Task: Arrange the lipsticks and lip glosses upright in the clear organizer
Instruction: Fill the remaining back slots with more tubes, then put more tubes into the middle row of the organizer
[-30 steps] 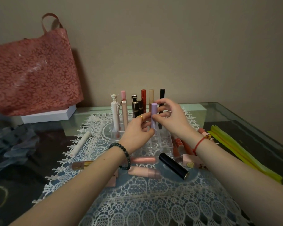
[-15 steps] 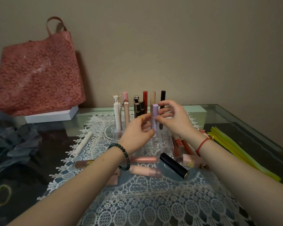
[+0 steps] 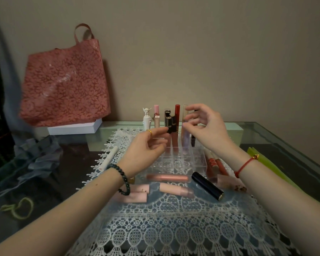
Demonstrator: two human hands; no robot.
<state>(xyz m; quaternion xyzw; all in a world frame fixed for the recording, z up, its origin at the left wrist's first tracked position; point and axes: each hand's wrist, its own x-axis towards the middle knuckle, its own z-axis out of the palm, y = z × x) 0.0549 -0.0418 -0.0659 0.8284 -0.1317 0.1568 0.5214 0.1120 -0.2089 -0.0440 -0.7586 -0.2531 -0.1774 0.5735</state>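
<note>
Both hands hover over the clear acrylic organizer (image 3: 181,161), which sits on a white lace mat (image 3: 174,228) toward the back edge of the glass table (image 3: 277,143). The left hand (image 3: 146,150) has loosely curled fingers that hold nothing, and its fingertips are just beside a short black lipstick (image 3: 169,123) in the rack. The right hand (image 3: 209,130) is spread and relaxed above a pale lilac tube (image 3: 186,138). That tube stands upright in a compartment near the organizer's back right. Whether a fingertip touches its cap is hard to tell, since the cap sits behind the fingers.

Along the organizer's back row stand a white figurine-topped tube (image 3: 146,119), a pink-capped tube (image 3: 156,117) and a tall red tube (image 3: 177,115).

Lying flat on the mat in front of the organizer are a black cylindrical lipstick with a gold end (image 3: 207,185) and a rosy gloss tube (image 3: 167,177). A white stick (image 3: 108,157) rests at the mat's left edge. A red floral bag (image 3: 65,84) stands at the table's back left corner.
</note>
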